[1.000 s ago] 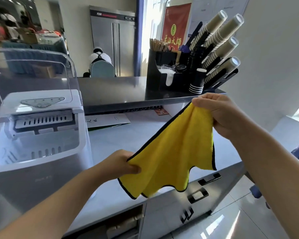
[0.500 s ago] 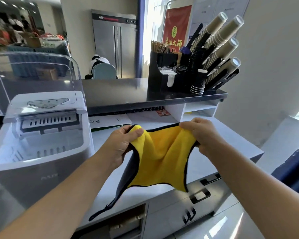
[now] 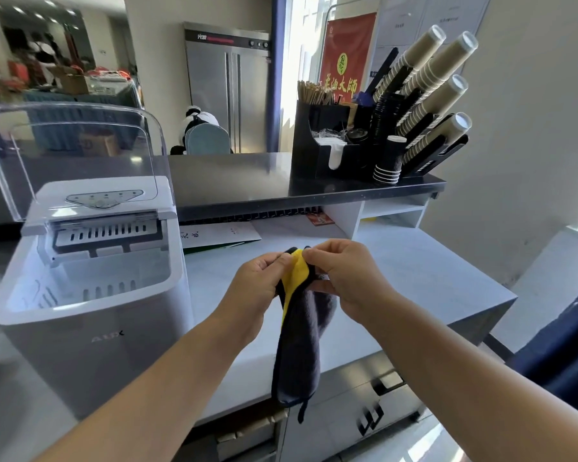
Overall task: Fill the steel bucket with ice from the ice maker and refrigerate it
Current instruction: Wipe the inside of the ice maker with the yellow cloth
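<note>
Our left hand [image 3: 261, 281] and right hand [image 3: 341, 275] both pinch the folded cloth [image 3: 301, 345], near the open ice maker [image 3: 90, 295] on the left. No bucket shows. Maybe we're tidying; next, find the bucket.

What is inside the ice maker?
With its clear lid raised, the ice maker shows a white slotted basket and a vented unit at the back. The basket floor is hidden by the front rim, so ice cannot be confirmed.
</note>
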Demonstrator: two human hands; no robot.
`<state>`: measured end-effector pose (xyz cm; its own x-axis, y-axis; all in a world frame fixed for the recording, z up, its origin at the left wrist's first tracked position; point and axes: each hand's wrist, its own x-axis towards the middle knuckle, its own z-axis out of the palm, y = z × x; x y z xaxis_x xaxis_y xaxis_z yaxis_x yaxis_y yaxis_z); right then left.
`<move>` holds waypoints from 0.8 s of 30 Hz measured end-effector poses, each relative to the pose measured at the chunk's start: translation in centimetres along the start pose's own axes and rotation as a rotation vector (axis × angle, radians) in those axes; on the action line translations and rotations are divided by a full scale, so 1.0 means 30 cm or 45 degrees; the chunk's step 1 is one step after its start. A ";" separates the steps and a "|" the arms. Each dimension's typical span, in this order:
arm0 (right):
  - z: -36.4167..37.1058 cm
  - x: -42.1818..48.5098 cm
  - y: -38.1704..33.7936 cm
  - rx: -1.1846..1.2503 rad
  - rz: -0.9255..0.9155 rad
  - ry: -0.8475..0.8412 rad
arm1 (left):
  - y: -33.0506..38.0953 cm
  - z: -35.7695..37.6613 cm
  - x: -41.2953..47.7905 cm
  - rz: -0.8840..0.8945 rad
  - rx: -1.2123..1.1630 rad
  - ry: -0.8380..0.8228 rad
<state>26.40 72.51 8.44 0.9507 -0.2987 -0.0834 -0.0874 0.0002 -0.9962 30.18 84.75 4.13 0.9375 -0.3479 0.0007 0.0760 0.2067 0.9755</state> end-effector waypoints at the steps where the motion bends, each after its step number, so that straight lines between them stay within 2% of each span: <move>1: 0.000 0.000 0.004 -0.002 0.002 0.005 | 0.002 -0.001 -0.005 -0.002 0.009 -0.024; 5: -0.001 0.000 0.014 0.081 0.019 0.009 | 0.009 -0.003 -0.035 0.100 0.080 -0.227; 10: -0.007 -0.002 0.035 0.100 -0.012 -0.057 | 0.006 -0.006 -0.039 0.201 0.314 -0.156; 12: -0.017 -0.004 0.041 -0.008 -0.064 -0.082 | 0.007 -0.017 -0.029 0.161 0.213 -0.133; 16: -0.085 0.033 0.050 -0.412 -0.258 0.127 | 0.027 -0.057 -0.017 0.021 0.070 -0.106; 17: -0.104 0.046 0.059 -0.445 -0.253 0.110 | 0.036 -0.066 -0.017 -0.010 -0.007 -0.120; 20: -0.137 0.076 0.110 -0.437 -0.138 -0.166 | 0.065 -0.081 -0.023 -0.038 -0.128 -0.174; 24: -0.132 0.089 0.170 -0.351 -0.037 -0.653 | 0.075 -0.099 -0.021 0.017 -0.027 -0.236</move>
<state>27.31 67.94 3.24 0.9705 0.2052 -0.1265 -0.0682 -0.2697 -0.9605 30.78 88.13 5.68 0.8602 -0.5069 0.0560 0.0730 0.2311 0.9702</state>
